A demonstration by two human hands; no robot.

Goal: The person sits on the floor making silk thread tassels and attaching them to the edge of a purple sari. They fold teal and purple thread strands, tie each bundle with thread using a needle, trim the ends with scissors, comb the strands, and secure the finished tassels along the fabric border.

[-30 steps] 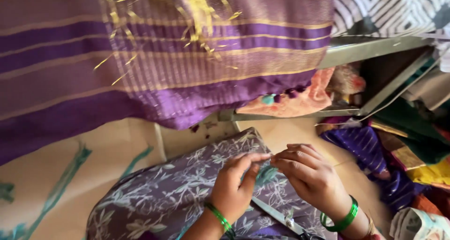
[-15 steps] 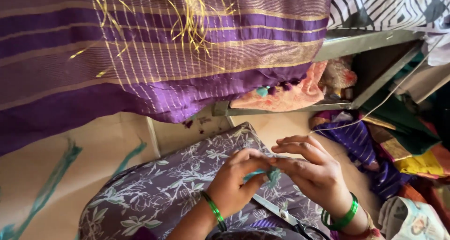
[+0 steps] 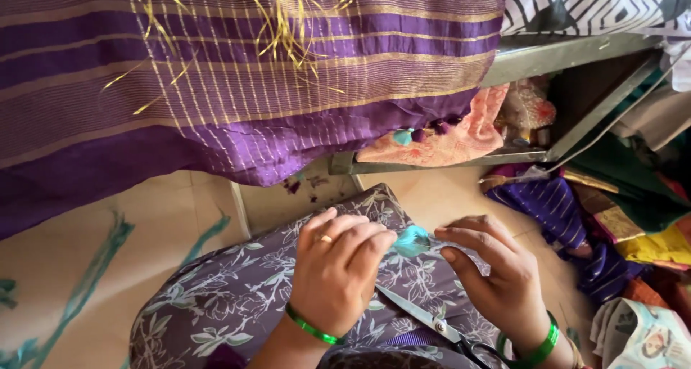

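My left hand point(image 3: 338, 272) and my right hand point(image 3: 497, 275) meet over my lap, each with a green bangle at the wrist. Between their fingertips they pinch a small teal tuft of thread point(image 3: 412, 241). A pair of scissors point(image 3: 432, 322) lies on my lap just below the hands, on the purple floral cloth point(image 3: 216, 304) covering my knees. Above hangs a purple sari with gold stripes point(image 3: 216, 74), loose gold threads sticking out of it and small teal and purple tassels point(image 3: 414, 135) along its lower edge.
A metal shelf frame point(image 3: 568, 56) stands at the right, with an orange patterned cloth point(image 3: 461, 142) on its lower ledge. Folded purple, green and yellow fabrics point(image 3: 612, 218) are piled on the floor at the right. Tiled floor point(image 3: 86, 268) shows at the left.
The view has shifted a little lower and left. My hands have stayed together on my lap, fingers working the teal tuft, and my left hand has closed more over it.
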